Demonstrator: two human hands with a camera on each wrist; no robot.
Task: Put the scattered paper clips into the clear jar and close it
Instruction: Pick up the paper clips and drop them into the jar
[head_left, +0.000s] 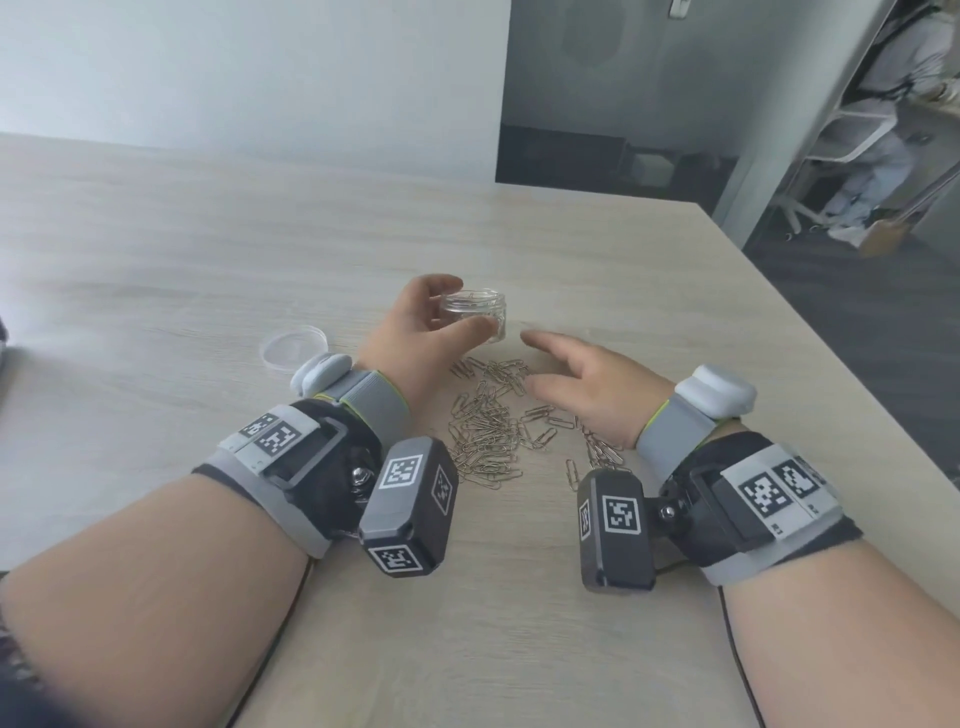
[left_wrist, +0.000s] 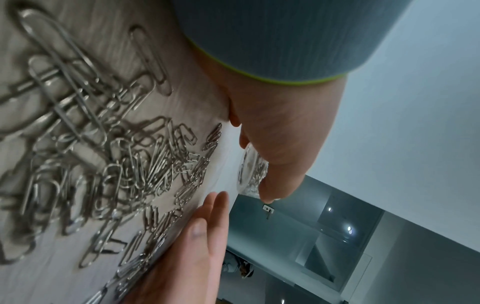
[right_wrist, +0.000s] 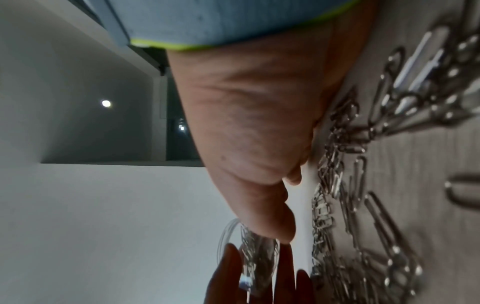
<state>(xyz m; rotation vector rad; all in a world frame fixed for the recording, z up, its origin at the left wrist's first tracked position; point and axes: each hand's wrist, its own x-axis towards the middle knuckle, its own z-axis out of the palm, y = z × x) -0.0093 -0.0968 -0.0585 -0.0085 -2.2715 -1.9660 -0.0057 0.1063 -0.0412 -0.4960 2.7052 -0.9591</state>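
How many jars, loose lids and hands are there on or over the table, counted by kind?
Jar: 1
Lid: 1
Hands: 2, left hand and right hand
Total: 4
Paper clips: too many and too tangled for an exact count.

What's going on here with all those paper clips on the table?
A person is gathering loose paper clips into a small clear jar. Their left hand grips the jar, which already holds a few clips. Their right hand is open and holds nothing, just beside the jar above the pile. Most clips still lie scattered on the table, and the jar's clear lid sits off to the left.
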